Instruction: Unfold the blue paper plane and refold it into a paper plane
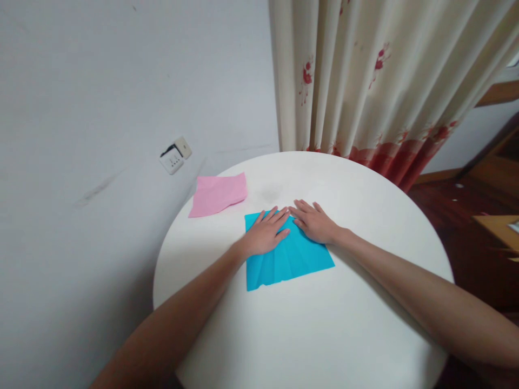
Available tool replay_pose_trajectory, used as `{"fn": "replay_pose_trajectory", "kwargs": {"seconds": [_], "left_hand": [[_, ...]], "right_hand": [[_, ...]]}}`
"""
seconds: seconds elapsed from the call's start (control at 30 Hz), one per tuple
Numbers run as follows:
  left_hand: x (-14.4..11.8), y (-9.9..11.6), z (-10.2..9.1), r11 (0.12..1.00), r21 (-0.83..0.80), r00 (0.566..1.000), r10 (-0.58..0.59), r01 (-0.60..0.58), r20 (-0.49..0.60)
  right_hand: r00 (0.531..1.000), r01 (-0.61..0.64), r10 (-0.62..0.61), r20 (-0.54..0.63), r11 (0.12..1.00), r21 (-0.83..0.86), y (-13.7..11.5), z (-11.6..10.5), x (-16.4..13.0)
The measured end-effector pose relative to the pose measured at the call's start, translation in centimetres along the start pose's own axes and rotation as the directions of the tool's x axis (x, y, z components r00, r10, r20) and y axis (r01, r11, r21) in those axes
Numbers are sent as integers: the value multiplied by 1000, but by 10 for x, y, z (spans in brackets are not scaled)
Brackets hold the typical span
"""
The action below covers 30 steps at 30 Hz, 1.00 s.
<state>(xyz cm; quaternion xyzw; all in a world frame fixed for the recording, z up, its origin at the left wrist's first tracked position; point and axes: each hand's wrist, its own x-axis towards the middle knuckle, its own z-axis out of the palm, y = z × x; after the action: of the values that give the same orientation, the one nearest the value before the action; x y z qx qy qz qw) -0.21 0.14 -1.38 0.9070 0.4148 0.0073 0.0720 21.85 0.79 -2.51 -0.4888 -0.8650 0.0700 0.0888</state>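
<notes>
Directly under both hands lies the blue paper, mid-counter. Left hand and right hand press flat, fingers spread, gripping nothing, meeting at its far edge.

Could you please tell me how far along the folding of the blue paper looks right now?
Early on. The blue paper already shows fan-like creases. The left hand and right hand press flat on its far edge. The pink paper lies apart, untouched.
</notes>
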Motion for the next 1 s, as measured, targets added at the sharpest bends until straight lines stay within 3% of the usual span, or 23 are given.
{"fn": "replay_pose_trajectory", "kwargs": {"seconds": [0.47, 0.6, 0.87, 1.0], "left_hand": [[0, 1, -3, 974, -27, 974, -225, 225, 5], [1, -3, -1, 980, -34, 981, -196, 196, 2], [0, -2, 0, 999, -25, 1000, -25, 26, 6], [0, -1, -1, 999, -34, 1000, -16, 16, 7]], "right_hand": [[1000, -16, 16, 23, 1000, 1, -1, -4, 0], [1000, -13, 13, 15, 1000, 6, -1, -3, 0], [1000, -12, 11, 13, 999, 29, -3, -6, -2], [999, -26, 25, 26, 999, 32, -3, -6, -1]]}}
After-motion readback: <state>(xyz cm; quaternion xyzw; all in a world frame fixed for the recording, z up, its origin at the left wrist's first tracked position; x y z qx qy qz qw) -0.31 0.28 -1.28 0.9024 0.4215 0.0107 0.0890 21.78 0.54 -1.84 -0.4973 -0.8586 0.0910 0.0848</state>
